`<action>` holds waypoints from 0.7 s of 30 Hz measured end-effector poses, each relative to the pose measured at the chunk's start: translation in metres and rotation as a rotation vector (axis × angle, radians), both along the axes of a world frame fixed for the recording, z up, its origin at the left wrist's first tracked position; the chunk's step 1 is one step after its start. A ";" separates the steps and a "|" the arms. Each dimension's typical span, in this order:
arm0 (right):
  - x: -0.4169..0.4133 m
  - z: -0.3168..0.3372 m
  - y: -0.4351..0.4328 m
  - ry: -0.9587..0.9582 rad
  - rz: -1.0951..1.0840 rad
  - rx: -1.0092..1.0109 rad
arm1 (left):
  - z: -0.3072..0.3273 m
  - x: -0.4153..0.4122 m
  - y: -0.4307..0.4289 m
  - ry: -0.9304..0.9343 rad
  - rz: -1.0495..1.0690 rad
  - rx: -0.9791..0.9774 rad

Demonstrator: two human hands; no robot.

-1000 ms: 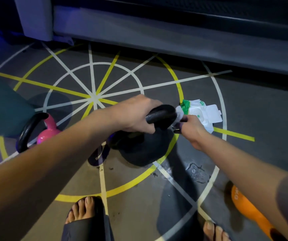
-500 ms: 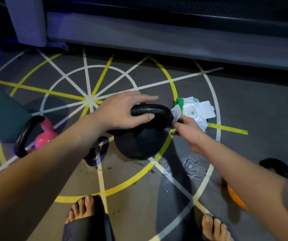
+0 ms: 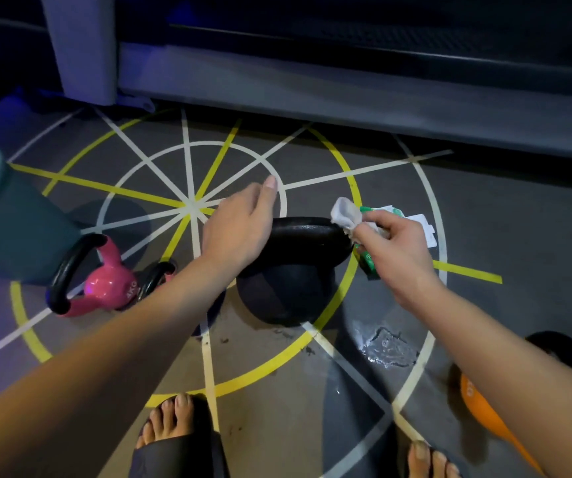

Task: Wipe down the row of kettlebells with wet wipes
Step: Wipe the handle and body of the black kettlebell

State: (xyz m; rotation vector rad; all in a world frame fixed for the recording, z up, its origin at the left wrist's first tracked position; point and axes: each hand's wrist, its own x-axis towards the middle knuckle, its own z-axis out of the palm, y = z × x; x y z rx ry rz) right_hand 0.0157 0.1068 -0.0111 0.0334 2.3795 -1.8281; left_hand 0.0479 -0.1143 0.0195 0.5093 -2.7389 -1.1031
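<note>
Lifted off the handle it covered half a second ago, the left hand (image 3: 239, 229) now hangs with fingers straight and close together over the left end of the black kettlebell (image 3: 298, 243), while the right hand (image 3: 391, 246) pinches a crumpled white wet wipe (image 3: 345, 215) at the handle's right end. Matte and dark, the kettlebell stands upright on the floor (image 3: 501, 219) across the yellow ring line, with a pink kettlebell (image 3: 108, 284) tipped over to its left.

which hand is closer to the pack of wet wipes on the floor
Right. The right hand, pinching a wipe, overlaps the pack in view; the left hand is across the black kettlebell from it.
</note>
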 end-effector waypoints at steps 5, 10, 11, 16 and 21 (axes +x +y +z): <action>-0.012 0.012 -0.014 0.075 0.134 0.151 | -0.005 -0.002 0.004 0.012 0.023 -0.200; -0.023 0.010 -0.016 -0.097 0.252 0.159 | -0.010 -0.006 -0.003 0.035 -0.028 -0.208; -0.023 0.009 -0.017 -0.101 0.262 0.149 | -0.011 -0.006 -0.004 0.043 -0.051 -0.216; -0.015 0.006 -0.020 -0.089 0.225 0.115 | -0.010 -0.012 -0.013 0.073 -0.180 -0.220; 0.001 0.003 -0.019 -0.084 0.224 0.103 | -0.010 -0.031 -0.029 0.076 -0.394 -0.213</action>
